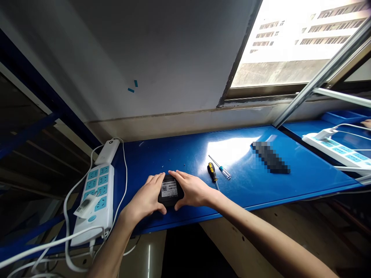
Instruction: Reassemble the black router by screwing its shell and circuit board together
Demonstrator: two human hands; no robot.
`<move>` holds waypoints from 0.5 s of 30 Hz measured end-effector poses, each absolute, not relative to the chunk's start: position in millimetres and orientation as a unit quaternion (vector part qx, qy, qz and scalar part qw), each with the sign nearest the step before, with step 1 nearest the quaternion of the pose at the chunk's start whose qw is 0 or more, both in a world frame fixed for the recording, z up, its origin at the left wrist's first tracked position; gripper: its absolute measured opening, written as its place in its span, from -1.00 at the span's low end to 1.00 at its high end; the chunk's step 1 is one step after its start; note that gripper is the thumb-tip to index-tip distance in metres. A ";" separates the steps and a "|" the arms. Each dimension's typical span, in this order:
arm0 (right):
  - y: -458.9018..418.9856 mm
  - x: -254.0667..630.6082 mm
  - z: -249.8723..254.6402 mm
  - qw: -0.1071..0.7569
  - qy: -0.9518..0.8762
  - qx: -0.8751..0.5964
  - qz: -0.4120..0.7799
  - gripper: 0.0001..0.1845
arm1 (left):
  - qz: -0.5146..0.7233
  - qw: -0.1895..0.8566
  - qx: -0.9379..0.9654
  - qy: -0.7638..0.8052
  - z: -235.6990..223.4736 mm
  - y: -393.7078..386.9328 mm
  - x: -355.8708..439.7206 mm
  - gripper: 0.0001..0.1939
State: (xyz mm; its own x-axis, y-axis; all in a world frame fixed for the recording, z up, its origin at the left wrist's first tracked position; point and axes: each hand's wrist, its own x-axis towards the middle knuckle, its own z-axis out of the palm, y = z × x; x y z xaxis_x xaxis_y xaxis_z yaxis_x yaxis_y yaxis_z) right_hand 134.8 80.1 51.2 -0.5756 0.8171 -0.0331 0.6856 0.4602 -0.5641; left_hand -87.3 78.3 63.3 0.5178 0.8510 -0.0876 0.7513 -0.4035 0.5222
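Note:
A small black box-shaped device with a white printed label and a square code lies near the front edge of the blue table. My left hand grips its left side, fingers along the far edge and thumb at the near edge. From the right, my right hand closes around the opposite side in the same way. To the right of my hands are a yellow-and-black screwdriver and a clear-handled screwdriver. Several tiny dark pieces, perhaps screws, are scattered behind the device; one is a small piece.
A white power strip with blue sockets and looping cables stands at the left. A pixelated dark object rests on the blue table at the right. Beyond a metal post are another power strip and part of another person's hand.

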 end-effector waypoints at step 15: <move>87.0 108.6 71.0 -0.003 -0.858 -0.478 0.189 0.49 | -0.009 0.174 0.831 0.528 75.3 81.1 -61.9 0.03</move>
